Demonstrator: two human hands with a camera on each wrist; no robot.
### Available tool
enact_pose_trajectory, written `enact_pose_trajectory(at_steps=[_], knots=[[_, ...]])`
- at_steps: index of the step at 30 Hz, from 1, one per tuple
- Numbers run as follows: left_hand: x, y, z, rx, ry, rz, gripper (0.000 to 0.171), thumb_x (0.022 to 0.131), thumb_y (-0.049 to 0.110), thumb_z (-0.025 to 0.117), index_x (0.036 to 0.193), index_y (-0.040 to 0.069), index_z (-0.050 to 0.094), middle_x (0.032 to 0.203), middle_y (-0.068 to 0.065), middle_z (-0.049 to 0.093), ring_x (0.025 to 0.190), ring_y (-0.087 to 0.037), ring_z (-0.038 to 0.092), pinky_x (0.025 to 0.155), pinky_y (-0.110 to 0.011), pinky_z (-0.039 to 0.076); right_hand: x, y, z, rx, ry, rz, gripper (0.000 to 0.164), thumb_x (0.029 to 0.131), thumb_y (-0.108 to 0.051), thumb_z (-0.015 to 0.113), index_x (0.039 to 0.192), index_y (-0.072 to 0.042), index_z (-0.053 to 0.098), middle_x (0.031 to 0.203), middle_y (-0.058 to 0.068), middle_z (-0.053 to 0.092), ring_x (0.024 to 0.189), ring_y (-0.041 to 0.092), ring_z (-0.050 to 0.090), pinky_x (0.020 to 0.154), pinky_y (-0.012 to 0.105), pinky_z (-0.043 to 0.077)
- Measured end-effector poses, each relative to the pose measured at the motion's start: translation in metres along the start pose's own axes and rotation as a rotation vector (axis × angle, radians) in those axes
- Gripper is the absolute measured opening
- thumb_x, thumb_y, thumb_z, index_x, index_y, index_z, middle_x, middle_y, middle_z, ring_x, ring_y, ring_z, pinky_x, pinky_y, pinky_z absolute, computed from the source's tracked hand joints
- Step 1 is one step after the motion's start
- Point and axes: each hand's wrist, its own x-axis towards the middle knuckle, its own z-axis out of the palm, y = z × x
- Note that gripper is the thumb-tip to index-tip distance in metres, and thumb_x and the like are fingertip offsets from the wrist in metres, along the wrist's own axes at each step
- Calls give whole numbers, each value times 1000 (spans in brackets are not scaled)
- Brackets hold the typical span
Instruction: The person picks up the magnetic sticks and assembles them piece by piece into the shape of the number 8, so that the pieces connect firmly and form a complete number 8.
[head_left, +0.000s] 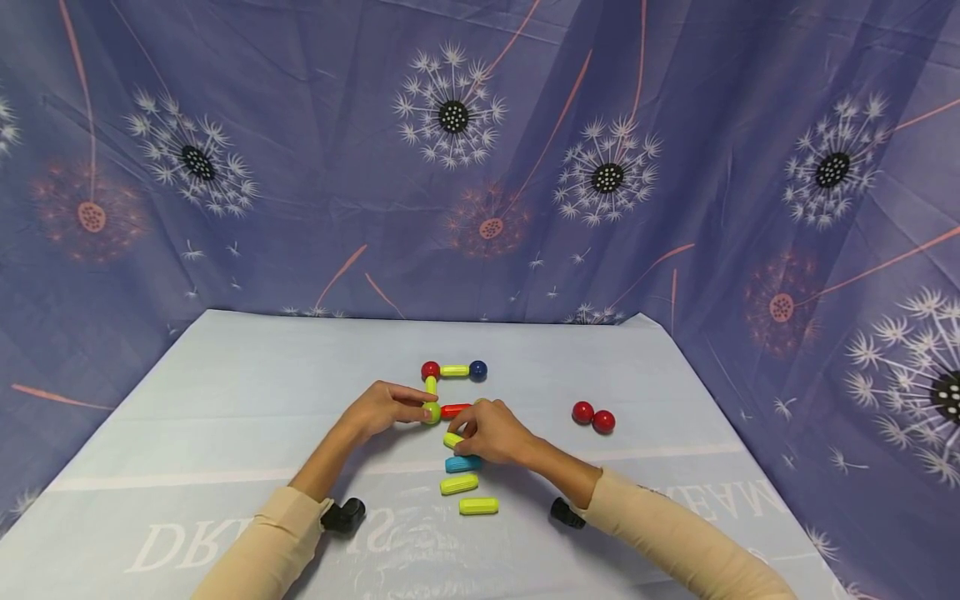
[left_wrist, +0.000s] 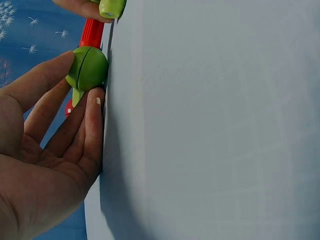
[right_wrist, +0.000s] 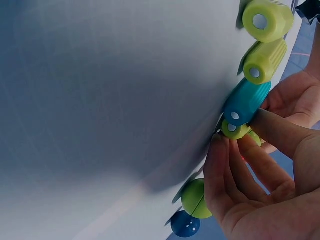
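Note:
My left hand (head_left: 384, 408) pinches a green ball (left_wrist: 87, 69) between thumb and fingers. From that ball a yellow-green rod leads back to a red ball (head_left: 430, 371), and a red rod (head_left: 454, 411) runs rightward. Another yellow-green rod (head_left: 453, 371) joins the red ball to a dark blue ball (head_left: 478, 371). With thumb and fingertips my right hand (head_left: 493, 432) holds a loose yellow-green rod (right_wrist: 232, 129), just in front of the red rod. A second green ball (right_wrist: 195, 197) sits by the red rod's right end, mostly behind this hand in the head view.
Nearer to me lie a blue rod (head_left: 462, 464), close to the right hand, and two yellow-green rods (head_left: 459, 484). Two red balls (head_left: 593, 417) touch each other at the right. A patterned cloth (head_left: 330, 167) hangs behind the white-covered table (head_left: 225, 375).

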Motion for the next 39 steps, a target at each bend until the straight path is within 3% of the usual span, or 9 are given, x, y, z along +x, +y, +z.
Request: enact_pose_trajectory(at_steps=[5,10,13,21,28,39], knots=[[-1,0,0,2,-2,7,34,82,29,85,113,18,80,113,-1,76,102,-15,67,93,-43,51,1,1,-1,-10,-8,-1,22,84,-16,82,106,-14,80,81,-5,75,70,4,61,80,30,45],[0,0,0,4,-3,12,34,82,28,85,114,17,80,112,-1,77,101,-15,67,92,-41,52,0,-1,-8,31,2,2,24,85,-13,81,110,-12,79,84,-4,74,73,7,61,70,27,49],[0,0,-1,-2,-1,12,33,82,27,85,114,17,80,111,-1,77,100,-14,67,90,-38,52,1,-2,-15,64,29,12,25,85,-11,80,110,-11,79,86,-2,74,73,9,61,64,25,50],[0,-1,-1,-20,-8,15,33,82,26,85,113,17,80,110,-1,77,99,-15,67,88,-36,51,6,-1,-32,48,120,24,27,85,-16,81,112,-16,78,86,-1,76,75,11,64,68,30,51],[0,-1,-1,-23,-10,6,34,82,27,85,114,18,80,116,-1,75,102,-15,66,91,-40,50,10,4,-39,91,194,18,29,86,-12,80,115,-11,77,88,3,76,76,13,67,66,29,53],[1,-2,0,-27,-15,14,32,83,24,84,114,17,80,114,-1,76,105,-15,65,87,-33,50,18,13,-40,195,303,133,32,86,-14,79,118,-11,76,88,4,77,75,13,68,65,29,52]])
